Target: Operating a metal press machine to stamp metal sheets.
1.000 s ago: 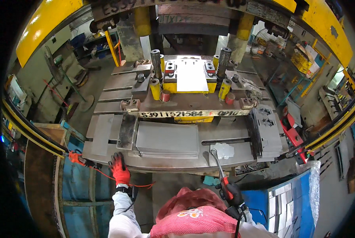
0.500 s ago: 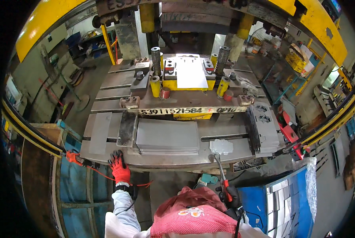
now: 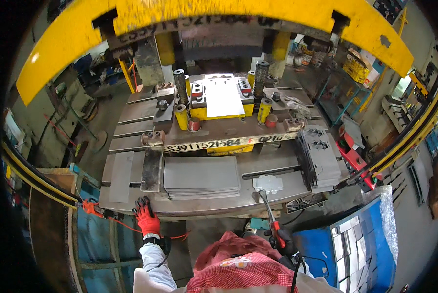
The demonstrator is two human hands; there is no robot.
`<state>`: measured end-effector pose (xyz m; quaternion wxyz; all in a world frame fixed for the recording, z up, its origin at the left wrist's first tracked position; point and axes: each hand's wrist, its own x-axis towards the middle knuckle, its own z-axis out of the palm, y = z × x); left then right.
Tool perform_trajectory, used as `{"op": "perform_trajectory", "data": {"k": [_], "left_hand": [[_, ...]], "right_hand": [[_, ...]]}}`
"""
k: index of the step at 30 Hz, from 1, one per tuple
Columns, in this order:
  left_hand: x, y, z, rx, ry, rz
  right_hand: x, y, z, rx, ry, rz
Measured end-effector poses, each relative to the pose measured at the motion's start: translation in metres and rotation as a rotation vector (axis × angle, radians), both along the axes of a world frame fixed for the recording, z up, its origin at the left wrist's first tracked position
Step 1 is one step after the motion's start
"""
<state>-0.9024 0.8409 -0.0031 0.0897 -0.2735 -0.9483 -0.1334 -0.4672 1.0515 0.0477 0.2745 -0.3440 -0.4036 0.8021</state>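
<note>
Now the right hand (image 3: 285, 242) firmly grips the red-handled tool (image 3: 270, 212), tip near the small plate (image 3: 268, 183) on the press bed (image 3: 204, 206), where a slip could knock it off, left hand (image 3: 147, 219) spread, seemingly empty.

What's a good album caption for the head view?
Gloved right hand holding a red-handled tool, left hand at the edge of a metal table.

The right grip (image 3: 287, 243) partly hides the red-handled tool (image 3: 268, 209); the lower edge crops the apron (image 3: 241, 280).
</note>
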Motion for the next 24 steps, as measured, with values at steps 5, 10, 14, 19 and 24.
{"op": "perform_trajectory", "data": {"k": [5, 10, 14, 19, 24], "left_hand": [[0.003, 0.001, 0.006, -0.038, -0.071, 0.017], [0.002, -0.002, 0.001, 0.006, -0.009, -0.009], [-0.002, 0.000, 0.000, -0.018, 0.053, -0.045], [0.000, 0.000, 0.002, -0.039, -0.022, -0.024], [-0.004, -0.004, -0.005, -0.045, -0.020, -0.015]], "right_hand": [[0.003, -0.007, 0.004, 0.013, -0.018, 0.020], [0.006, -0.016, 0.009, 0.030, -0.038, 0.050], [0.004, -0.017, 0.014, 0.051, -0.040, 0.065], [0.002, -0.015, 0.014, 0.100, -0.055, 0.116], [-0.002, -0.007, 0.025, 0.090, -0.025, 0.160]]}}
